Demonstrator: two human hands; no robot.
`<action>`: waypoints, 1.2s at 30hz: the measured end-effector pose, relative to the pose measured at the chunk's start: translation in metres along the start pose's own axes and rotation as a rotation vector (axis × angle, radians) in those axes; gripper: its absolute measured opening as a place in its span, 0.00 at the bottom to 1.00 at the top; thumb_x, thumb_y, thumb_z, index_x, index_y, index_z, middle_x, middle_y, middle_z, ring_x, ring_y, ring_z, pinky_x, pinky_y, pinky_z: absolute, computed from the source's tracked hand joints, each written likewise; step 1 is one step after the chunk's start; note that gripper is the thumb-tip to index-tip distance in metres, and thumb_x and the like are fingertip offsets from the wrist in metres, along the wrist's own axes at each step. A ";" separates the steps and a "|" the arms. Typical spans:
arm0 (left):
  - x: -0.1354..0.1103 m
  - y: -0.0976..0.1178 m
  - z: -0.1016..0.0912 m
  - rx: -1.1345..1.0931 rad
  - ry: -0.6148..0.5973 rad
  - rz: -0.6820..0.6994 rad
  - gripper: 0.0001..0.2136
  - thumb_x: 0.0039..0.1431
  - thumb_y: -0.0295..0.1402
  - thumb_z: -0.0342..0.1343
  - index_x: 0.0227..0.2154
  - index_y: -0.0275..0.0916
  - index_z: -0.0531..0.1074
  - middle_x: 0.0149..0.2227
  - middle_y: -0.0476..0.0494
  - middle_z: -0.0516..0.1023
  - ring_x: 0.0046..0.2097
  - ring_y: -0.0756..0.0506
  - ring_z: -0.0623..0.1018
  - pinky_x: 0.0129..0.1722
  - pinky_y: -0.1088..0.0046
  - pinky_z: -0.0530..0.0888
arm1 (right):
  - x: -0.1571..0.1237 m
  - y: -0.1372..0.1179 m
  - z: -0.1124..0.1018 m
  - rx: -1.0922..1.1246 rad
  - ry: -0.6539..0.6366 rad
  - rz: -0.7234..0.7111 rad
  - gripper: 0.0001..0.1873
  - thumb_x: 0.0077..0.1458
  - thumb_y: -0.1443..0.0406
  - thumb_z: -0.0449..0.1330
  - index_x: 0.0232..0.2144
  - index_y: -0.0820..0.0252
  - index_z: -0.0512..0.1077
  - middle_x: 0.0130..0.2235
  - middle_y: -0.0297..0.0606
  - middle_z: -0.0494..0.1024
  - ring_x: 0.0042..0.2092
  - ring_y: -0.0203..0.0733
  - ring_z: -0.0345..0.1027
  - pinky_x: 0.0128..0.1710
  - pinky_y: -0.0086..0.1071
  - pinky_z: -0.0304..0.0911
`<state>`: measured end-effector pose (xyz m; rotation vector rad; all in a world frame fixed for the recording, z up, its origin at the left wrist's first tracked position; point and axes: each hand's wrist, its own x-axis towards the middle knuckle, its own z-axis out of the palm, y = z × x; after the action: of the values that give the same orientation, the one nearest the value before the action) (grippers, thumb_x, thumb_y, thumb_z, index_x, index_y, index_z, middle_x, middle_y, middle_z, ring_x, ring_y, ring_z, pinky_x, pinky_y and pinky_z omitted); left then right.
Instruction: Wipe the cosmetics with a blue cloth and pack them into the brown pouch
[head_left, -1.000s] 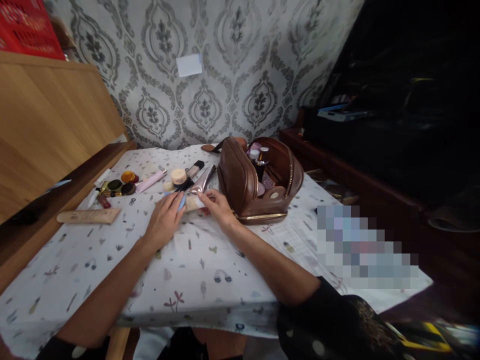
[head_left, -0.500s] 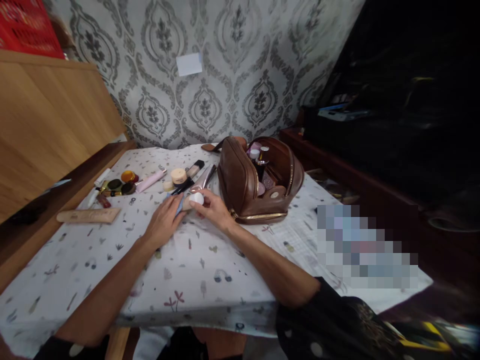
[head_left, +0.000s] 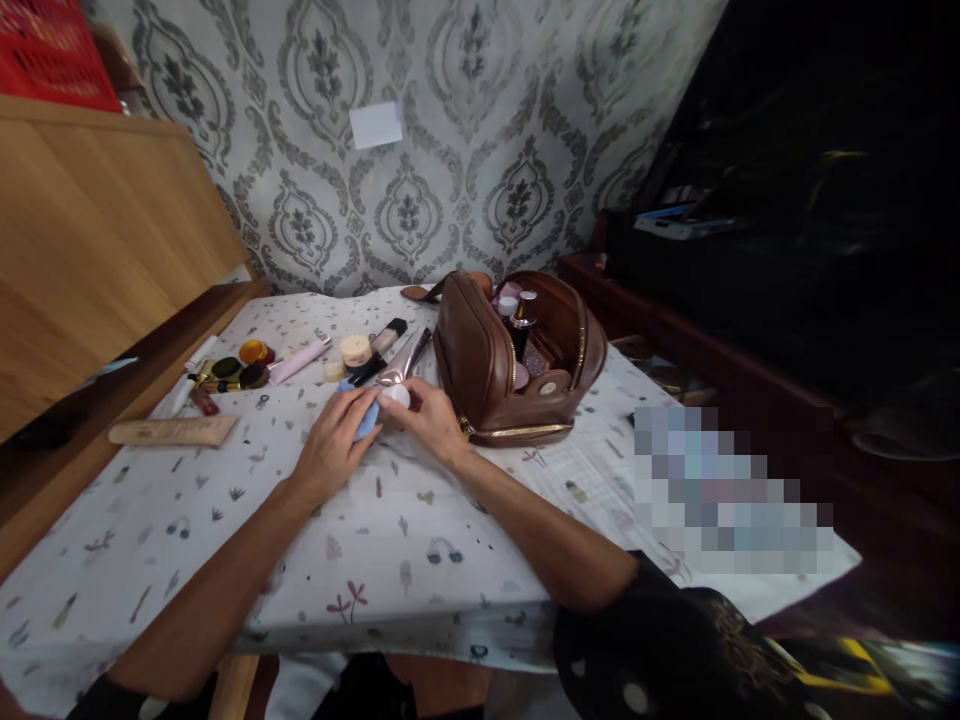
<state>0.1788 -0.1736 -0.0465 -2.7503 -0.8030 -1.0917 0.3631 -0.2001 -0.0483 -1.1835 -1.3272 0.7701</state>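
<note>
Both my hands meet at the middle of the table, just left of an open brown leather cosmetic bag [head_left: 480, 370]. My left hand [head_left: 334, 445] is closed around a small blue item [head_left: 367, 418]. My right hand [head_left: 427, 418] pinches a small tube with a round white cap [head_left: 396, 396]. The two items touch between my fingers. The bag stands upright with bottles and jars [head_left: 517, 315] showing inside.
Loose cosmetics lie beyond my hands: a silver tube [head_left: 401, 360], a cream jar [head_left: 355, 351], a pink tube [head_left: 298, 361], compacts [head_left: 244, 365] and a beige tube [head_left: 171, 431]. A patterned cloth [head_left: 390, 540] covers the table. A wooden board [head_left: 90, 250] stands left, dark furniture [head_left: 750, 330] right.
The tube, lying flat a second ago, has been turned so its white cap faces me. My left hand has closed over the blue item and shifted slightly towards the right hand.
</note>
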 end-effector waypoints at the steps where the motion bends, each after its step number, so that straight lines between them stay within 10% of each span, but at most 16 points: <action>1: 0.000 0.000 0.000 0.014 -0.008 0.006 0.21 0.70 0.37 0.47 0.63 0.40 0.62 0.53 0.36 0.73 0.55 0.39 0.73 0.58 0.60 0.72 | 0.000 0.000 0.001 0.024 0.019 0.017 0.26 0.49 0.43 0.64 0.34 0.61 0.74 0.28 0.33 0.73 0.30 0.37 0.65 0.28 0.29 0.64; 23: 0.000 -0.003 -0.016 0.161 -0.170 -0.362 0.16 0.64 0.50 0.51 0.33 0.41 0.70 0.29 0.48 0.75 0.31 0.46 0.74 0.31 0.72 0.65 | -0.011 -0.032 -0.007 -0.016 0.111 0.012 0.24 0.54 0.44 0.59 0.26 0.59 0.69 0.21 0.29 0.65 0.25 0.34 0.60 0.25 0.28 0.55; 36: 0.066 0.070 -0.037 -0.776 -0.139 -0.666 0.20 0.56 0.53 0.59 0.37 0.40 0.69 0.25 0.53 0.71 0.27 0.49 0.71 0.29 0.74 0.70 | -0.024 -0.140 -0.094 -0.309 0.108 -0.244 0.24 0.55 0.44 0.62 0.33 0.60 0.75 0.31 0.38 0.77 0.33 0.41 0.70 0.32 0.32 0.65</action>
<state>0.2304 -0.2138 0.0329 -3.2788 -1.7125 -1.6024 0.4231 -0.2807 0.0890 -1.2535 -1.5021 0.3283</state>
